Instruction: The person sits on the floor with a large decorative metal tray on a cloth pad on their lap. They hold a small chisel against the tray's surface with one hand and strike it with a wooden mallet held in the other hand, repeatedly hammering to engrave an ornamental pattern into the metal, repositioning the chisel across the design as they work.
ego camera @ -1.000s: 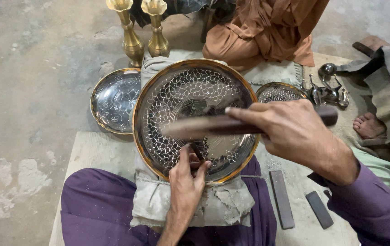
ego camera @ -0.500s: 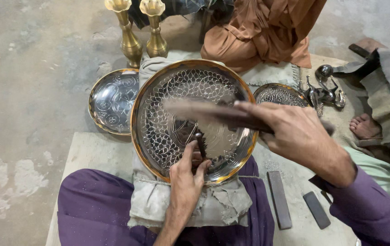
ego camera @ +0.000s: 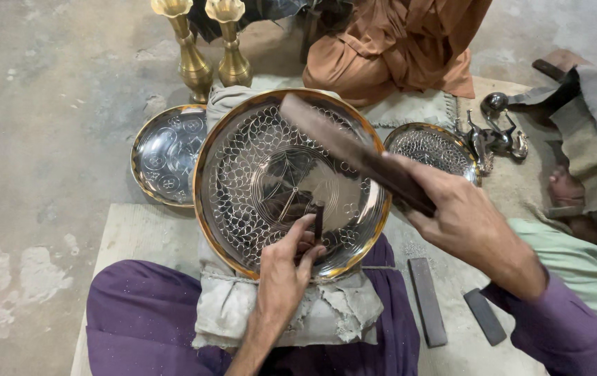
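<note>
A left hand (ego camera: 286,268) pinches a small dark chisel (ego camera: 318,221) upright against an engraved brass tray (ego camera: 243,174). The right hand (ego camera: 460,219) grips a dark wooden mallet (ego camera: 354,153), fingers closed, above the tray.

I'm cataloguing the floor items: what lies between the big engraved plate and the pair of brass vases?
In the head view, a fold of grey cloth padding pokes out from under the big engraved plate rim, reaching toward the brass vases; otherwise only bare concrete floor.

Premises: a floor-level metal engraving workshop on bare concrete. A large engraved brass tray (ego camera: 243,188) rests on a cloth pad (ego camera: 326,313); behind it stand two brass vases (ego camera: 211,45), left of it a smaller engraved plate (ego camera: 166,153). Right of the tray lie sharpening stones (ego camera: 427,303) and small metal pieces (ego camera: 497,132).
</note>
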{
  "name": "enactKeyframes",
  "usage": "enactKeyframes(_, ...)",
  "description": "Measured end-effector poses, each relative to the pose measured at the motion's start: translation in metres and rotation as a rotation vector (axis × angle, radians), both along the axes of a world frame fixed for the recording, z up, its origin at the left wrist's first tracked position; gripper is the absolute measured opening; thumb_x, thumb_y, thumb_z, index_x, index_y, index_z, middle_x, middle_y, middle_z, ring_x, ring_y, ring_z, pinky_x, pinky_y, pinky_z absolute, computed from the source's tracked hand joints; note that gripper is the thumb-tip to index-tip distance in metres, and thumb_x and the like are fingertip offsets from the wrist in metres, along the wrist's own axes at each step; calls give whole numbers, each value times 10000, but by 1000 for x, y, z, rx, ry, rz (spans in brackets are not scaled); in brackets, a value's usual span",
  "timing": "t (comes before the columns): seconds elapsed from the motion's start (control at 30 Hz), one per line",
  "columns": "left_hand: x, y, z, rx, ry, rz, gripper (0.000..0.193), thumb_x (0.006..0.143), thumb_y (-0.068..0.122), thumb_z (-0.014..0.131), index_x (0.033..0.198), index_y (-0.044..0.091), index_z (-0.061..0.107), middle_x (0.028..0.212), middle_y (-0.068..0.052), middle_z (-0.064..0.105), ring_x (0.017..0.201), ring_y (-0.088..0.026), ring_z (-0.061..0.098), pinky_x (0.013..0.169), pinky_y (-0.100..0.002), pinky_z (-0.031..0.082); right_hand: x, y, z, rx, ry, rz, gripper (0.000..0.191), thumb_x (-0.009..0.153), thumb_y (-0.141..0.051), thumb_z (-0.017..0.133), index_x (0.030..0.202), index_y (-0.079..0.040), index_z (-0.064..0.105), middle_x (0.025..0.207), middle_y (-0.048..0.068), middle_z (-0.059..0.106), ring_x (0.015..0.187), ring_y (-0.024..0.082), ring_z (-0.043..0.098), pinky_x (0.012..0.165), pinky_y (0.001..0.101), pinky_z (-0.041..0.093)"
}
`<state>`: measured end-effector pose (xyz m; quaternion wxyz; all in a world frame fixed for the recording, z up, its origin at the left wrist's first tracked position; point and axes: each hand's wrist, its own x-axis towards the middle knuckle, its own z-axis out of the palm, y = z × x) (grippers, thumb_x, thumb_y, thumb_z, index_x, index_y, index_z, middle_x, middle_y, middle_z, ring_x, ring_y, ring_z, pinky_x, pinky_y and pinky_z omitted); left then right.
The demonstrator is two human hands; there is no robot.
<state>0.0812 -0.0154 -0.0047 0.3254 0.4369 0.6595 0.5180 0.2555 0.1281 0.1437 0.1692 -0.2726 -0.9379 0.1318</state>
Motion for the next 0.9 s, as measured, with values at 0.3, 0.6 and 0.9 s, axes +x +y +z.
enactKeyframes(0.3, -13, 3, 8, 147, 135, -205, 575, 848, -39, 681, 1403, 65, 577, 1051, -171, 776, 940, -264, 790, 812, -375, 622, 48, -9, -44, -83, -346, -293, 838, 714, -92, 782, 1481, -341, 557, 1223, 43, 741, 888, 304, 753, 765, 416, 595)
enactKeyframes(0.6, -27, 15, 14, 155, 284, -570, 570, 839, 0, 719, 1386, 104, 597, 1068, -124, 773, 896, -237, 774, 790, -362, 617, 99, -42, -125, 82, 25, -352, 720, 700, -11, 692, 1385, -212, 602, 1078, 111, 756, 877, 265, 745, 759, 381, 596)
enactKeyframes(0.9, -38, 23, 20, 99, 372, -788, 508, 875, 72, 726, 1363, 187, 649, 994, -103, 785, 834, -249, 761, 736, -407, 583, 131, -65, -201, 52, 384, -525, 522, 807, -16, 747, 1289, -65, 553, 969, 175, 719, 808, 252, 742, 690, 326, 550)
